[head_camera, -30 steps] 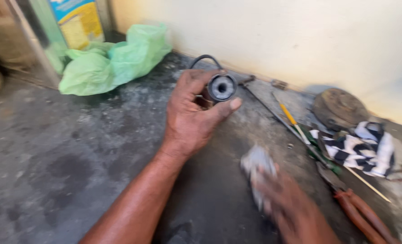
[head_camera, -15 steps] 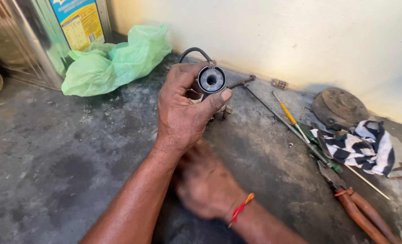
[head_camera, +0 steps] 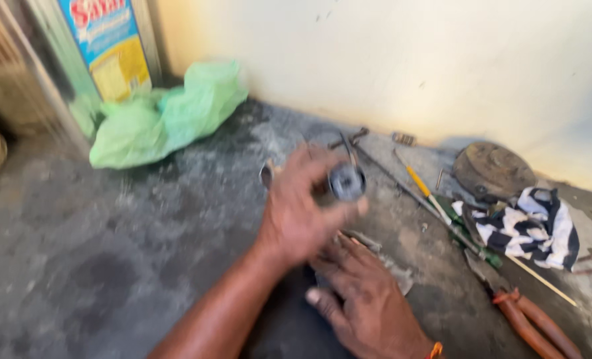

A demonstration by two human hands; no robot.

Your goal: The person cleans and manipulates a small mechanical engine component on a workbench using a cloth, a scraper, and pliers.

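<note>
My left hand (head_camera: pixel 296 216) is raised over the dark concrete floor (head_camera: pixel 110 266) and holds a small round dark metal part (head_camera: pixel 347 181) between thumb and fingers, its open end facing me. The picture is blurred by motion. Below it, my right hand (head_camera: pixel 365 302) lies palm down near the floor with its fingers stretched over a grey rag (head_camera: pixel 397 271); I cannot tell whether it grips the rag. An orange band (head_camera: pixel 435 349) is on that wrist.
A green plastic bag (head_camera: pixel 169 116) and a tall blue and yellow tin (head_camera: pixel 113 53) stand at the back left by the wall. To the right lie a yellow-handled screwdriver (head_camera: pixel 419 183), a rusty round disc (head_camera: pixel 495 169), a black-and-white striped cloth (head_camera: pixel 528 226) and red-handled pliers (head_camera: pixel 535 322).
My left hand has lifted and turned the round part slightly to the right. My right hand has slid out from under my left wrist to the lower right, onto the rag.
</note>
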